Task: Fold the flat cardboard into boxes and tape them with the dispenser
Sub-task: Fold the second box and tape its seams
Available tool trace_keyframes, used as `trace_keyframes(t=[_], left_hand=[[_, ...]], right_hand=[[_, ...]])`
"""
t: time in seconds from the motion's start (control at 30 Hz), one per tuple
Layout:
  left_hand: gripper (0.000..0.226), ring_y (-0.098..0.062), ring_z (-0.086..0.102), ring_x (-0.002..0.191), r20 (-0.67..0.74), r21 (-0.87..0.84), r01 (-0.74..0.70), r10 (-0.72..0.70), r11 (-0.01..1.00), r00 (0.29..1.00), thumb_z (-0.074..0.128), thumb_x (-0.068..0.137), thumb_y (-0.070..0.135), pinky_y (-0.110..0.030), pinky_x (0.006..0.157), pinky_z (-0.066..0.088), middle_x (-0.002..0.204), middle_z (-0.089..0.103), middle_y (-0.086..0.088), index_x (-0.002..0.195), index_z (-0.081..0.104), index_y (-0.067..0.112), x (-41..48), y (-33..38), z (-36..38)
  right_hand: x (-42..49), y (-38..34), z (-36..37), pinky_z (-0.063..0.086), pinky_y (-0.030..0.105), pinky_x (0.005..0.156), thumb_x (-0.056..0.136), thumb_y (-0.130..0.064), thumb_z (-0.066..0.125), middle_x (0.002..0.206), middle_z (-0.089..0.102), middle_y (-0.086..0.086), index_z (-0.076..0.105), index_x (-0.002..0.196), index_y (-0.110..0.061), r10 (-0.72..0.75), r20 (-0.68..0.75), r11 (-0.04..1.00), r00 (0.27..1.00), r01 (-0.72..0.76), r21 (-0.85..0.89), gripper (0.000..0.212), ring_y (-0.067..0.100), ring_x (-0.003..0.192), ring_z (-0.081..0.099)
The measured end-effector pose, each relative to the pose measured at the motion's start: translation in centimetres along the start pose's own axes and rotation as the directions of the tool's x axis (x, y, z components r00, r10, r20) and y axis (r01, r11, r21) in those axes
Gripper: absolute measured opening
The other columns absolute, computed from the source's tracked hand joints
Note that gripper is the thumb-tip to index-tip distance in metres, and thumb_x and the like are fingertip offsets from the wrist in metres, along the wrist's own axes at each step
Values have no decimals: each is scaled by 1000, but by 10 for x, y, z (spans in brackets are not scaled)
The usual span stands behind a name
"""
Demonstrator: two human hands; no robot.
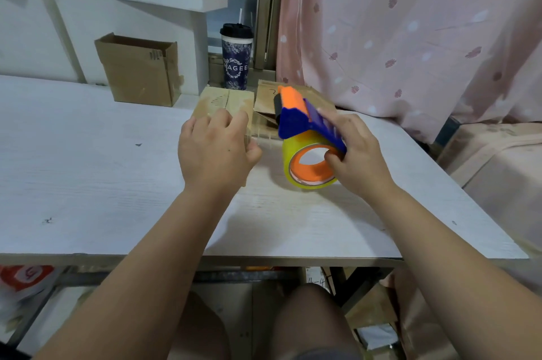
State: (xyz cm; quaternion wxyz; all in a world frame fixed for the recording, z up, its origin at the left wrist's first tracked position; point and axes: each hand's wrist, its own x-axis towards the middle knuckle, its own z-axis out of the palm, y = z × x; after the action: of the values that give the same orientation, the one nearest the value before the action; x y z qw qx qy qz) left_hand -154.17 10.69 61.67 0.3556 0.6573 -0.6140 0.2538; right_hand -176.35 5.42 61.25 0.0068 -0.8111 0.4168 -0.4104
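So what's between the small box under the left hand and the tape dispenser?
A strip of clear tape spans from the tape dispenser to the small box, seen in the head view.

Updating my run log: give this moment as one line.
left hand: holds small box on table | right hand: grips tape dispenser beside it | tape: strip stretched from dispenser to box
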Motion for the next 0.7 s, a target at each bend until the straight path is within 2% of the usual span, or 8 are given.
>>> trace_keyframes(t=[0.07, 0.1, 0.23, 0.33, 0.4, 0.47, 0.57, 0.7], left_hand=[[20, -24, 34, 62, 30, -10, 15, -14, 1000, 999, 66, 73, 26, -31, 67, 25, 67, 50, -7, 75, 54, 10, 2, -1, 0], [20, -24, 35, 63, 43, -14, 21, -21, 1000, 999, 66, 74, 27, -31, 67, 25, 68, 50, -6, 76, 54, 11, 2, -1, 0], [20, -24, 36, 65, 61, -9, 37, -37, 999, 997, 63, 77, 30, -31, 68, 24, 71, 52, -6, 78, 54, 12, 4, 0, -1], [19, -24, 37, 64, 46, 5, 15, -15, 1000, 999, 60, 78, 27, -33, 69, 27, 70, 52, -8, 78, 55, 10, 1, -1, 0], [18, -24, 36, 62, 31, 6, 5, -5, 1000, 1000, 59, 77, 26, -34, 68, 29, 69, 52, -9, 76, 54, 8, -1, -2, 0], [18, -24, 36, 62, 35, 9, 1, -1, 1000, 999, 61, 77, 26, -33, 68, 26, 68, 52, -9, 76, 54, 9, 1, -1, 0], [19, -23, 36, 64, 64, 21, 11, -13, 1000, 998, 61, 78, 29, -31, 67, 24, 71, 53, -7, 78, 54, 11, 3, -3, -1], [16, -24, 36, 65, 68, 7, 55, -55, 998, 996, 60, 78, 26, -31, 68, 22, 72, 51, -6, 79, 54, 11, 4, -2, -1]], right_hand=[[0, -1, 0, 50, 31, 68, 69, 0, 56, 118, 51, 0, 48, 137, -27, -82, 95, 985, 992, 95, -143, 74, 20, 99, 52], [0, -1, 1, 51, 33, 65, 70, 2, 59, 119, 51, 3, 48, 138, -26, -98, 136, 974, 986, 123, -191, 75, 23, 100, 53], [5, 2, -4, 48, 31, 70, 70, 3, 59, 120, 51, 3, 48, 138, -27, -78, 137, 979, 987, 102, -174, 75, 23, 99, 52], [7, 3, -11, 38, 12, 80, 66, -8, 52, 116, 51, -10, 49, 135, -31, 70, 40, 996, 997, -72, 52, 73, 10, 99, 48], [6, 3, -13, 33, 5, 79, 64, -10, 50, 114, 49, -13, 49, 134, -34, 88, 29, 994, 996, -90, 68, 74, 7, 97, 46], [5, 2, -13, 35, 9, 79, 65, -9, 51, 114, 48, -12, 48, 135, -34, 81, 42, 995, 996, -83, 49, 74, 8, 96, 45], [3, 4, -11, 43, 27, 71, 71, 0, 56, 117, 47, -6, 42, 138, -36, 19, 132, 996, 991, -8, -85, 77, 15, 91, 47], [-3, 8, -7, 42, 28, 63, 73, 1, 59, 120, 42, -9, 36, 141, -42, 4, 239, 973, 971, 51, -224, 84, 13, 87, 45]])
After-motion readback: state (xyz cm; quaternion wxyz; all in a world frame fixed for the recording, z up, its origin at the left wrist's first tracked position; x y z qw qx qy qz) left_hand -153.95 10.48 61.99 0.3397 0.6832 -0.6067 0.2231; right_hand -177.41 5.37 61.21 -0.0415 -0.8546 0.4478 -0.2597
